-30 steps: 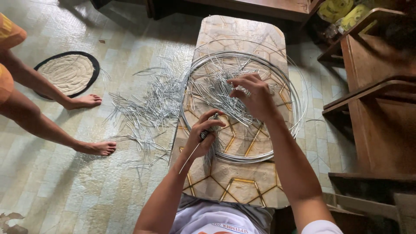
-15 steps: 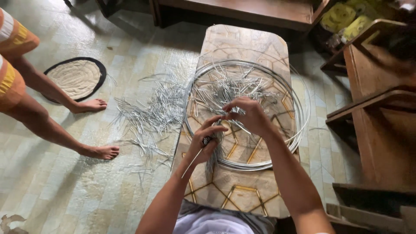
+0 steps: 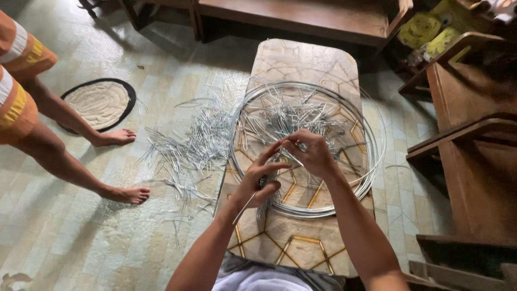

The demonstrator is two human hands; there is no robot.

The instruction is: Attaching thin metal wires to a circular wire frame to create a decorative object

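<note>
A large coil of silver wire [image 3: 371,161] lies on a small patterned wooden table [image 3: 301,59]. Inside the coil sits a heap of short bent wire pieces [image 3: 293,116]. My left hand [image 3: 258,180] is closed around a thin tool or bundle of wire, with a thin wire end sticking down from it. My right hand [image 3: 312,153] pinches a wire piece between its fingertips, right against the left hand's fingers. Both hands hover over the near half of the coil.
Several cut wire pieces [image 3: 188,145] are scattered on the tiled floor left of the table. Another person's bare legs and feet [image 3: 116,137] stand at the left, beside a round mat [image 3: 99,102]. Wooden benches [image 3: 463,108] line the right and back.
My right hand drew back from the wire heap toward me and met the left hand. The view shifted slightly; the other person's feet stayed put.
</note>
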